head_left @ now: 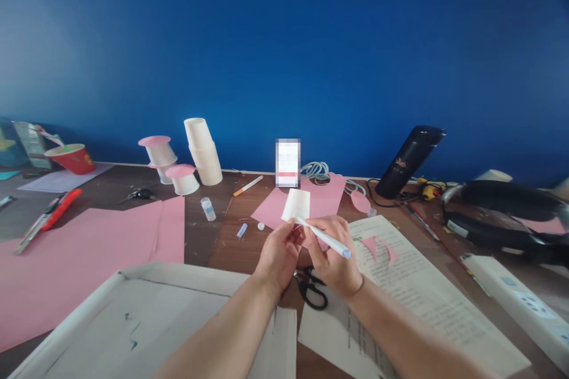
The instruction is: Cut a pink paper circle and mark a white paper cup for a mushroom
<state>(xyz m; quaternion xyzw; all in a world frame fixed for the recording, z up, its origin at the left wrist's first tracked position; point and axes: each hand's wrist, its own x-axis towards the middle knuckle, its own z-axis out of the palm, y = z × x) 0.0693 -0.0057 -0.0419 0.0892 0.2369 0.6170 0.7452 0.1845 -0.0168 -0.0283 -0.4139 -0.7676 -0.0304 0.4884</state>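
Observation:
Near the middle of the desk, my left hand (pixel 281 251) is closed on the lower end of a small white paper cup (pixel 296 204). My right hand (pixel 333 251) grips a white pen (pixel 329 238) with a pale blue end, its tip against the cup's near edge. Beneath the cup lies a sheet of pink paper (pixel 326 198). Black-handled scissors (pixel 313 296) rest just below my hands, their blades partly hidden. A small blue cap (pixel 242 230) and a white round piece (pixel 261 226) lie to the left.
Stacked white cups (pixel 204 157), pink-topped cups (pixel 182 180) and a glue bottle (pixel 208 209) stand left. A red cutter (pixel 62 210) lies on pink paper. Right are printed sheets (pixel 427 296), a black bottle (pixel 406 163) and a power strip (pixel 518 296). A whiteboard (pixel 169 320) is in front.

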